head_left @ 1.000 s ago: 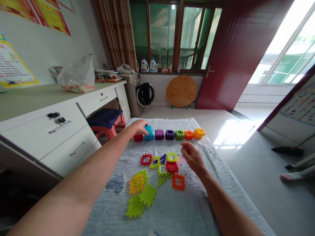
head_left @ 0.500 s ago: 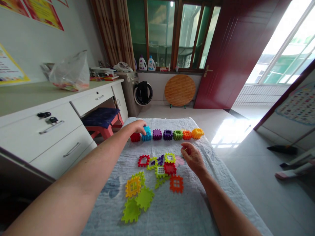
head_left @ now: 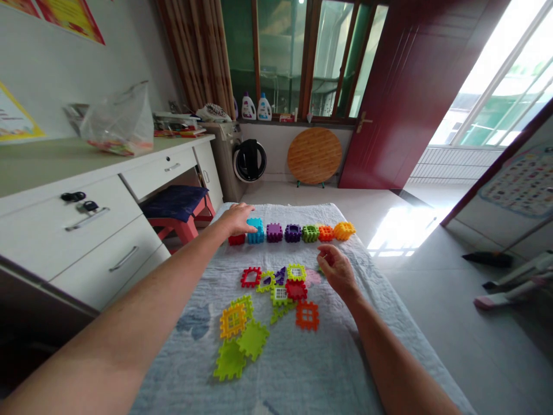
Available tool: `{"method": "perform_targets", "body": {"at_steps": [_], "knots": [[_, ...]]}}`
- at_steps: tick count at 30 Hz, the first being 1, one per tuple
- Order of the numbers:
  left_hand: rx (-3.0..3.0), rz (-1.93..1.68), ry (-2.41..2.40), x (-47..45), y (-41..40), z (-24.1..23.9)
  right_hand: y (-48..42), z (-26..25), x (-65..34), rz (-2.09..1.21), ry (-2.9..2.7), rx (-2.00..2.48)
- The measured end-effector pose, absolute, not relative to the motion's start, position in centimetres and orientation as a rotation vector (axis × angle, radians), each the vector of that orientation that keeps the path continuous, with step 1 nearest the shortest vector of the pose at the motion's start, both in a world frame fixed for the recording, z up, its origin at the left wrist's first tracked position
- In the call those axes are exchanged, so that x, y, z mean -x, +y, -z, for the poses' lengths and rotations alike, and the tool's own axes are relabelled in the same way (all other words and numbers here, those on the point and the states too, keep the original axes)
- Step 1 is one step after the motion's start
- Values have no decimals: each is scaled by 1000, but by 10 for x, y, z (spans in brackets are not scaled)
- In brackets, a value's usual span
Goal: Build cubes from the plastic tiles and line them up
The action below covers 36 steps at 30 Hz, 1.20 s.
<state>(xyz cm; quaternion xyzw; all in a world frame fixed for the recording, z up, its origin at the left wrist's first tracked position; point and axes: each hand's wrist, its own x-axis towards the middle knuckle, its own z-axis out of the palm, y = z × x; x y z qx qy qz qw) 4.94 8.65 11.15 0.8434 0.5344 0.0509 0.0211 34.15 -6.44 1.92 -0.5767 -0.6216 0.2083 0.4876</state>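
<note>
My left hand reaches over the red cube at the left end of a row of plastic block cubes. Its fingers are spread, and the thumb lies at the front of the blue cube, touching or nearly so. Further right along the row stand a purple cube, a dark purple cube, a green cube, an orange cube and a yellow cube. Nearer me, my right hand hovers with fingers curled together; what they hold, if anything, is hidden.
Loose flat panels lie mid-cloth, among them a red frame, a red panel, an orange window panel, a yellow window panel and green panels. A white desk and stool stand left.
My left hand has shifted slightly left over the red cube, its fingers lifting and spreading at the blue cube. My right hand stays nearly in place. The view has shifted a little.
</note>
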Motion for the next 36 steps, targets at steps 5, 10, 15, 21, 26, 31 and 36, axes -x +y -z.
{"method": "perform_targets", "body": {"at_steps": [5, 10, 15, 21, 26, 31, 36], "knots": [[-2744, -471, 1546, -42, 24, -103, -68, -19, -336, -383, -1851, 1388], [-2683, -499, 1410, -35, -45, -78, -73, -13, -322, -405, -2160, 1376], [-2521, -532, 1468, -28, -72, -56, -69, -11, -320, -376, -2181, 1348], [-2330, -738, 1519, -29, -65, -36, -68, -17, -328, -396, -1810, 1453], [-2299, -912, 1497, -26, -59, -18, -67, -15, -333, -439, -1778, 1519], [-2282, -947, 1505, -21, -52, 0, -58, -8, -341, -94, -1876, 1517], [-2268, -952, 1493, -22, -50, 6, -58, -10, -350, -19, -1813, 1586]]}}
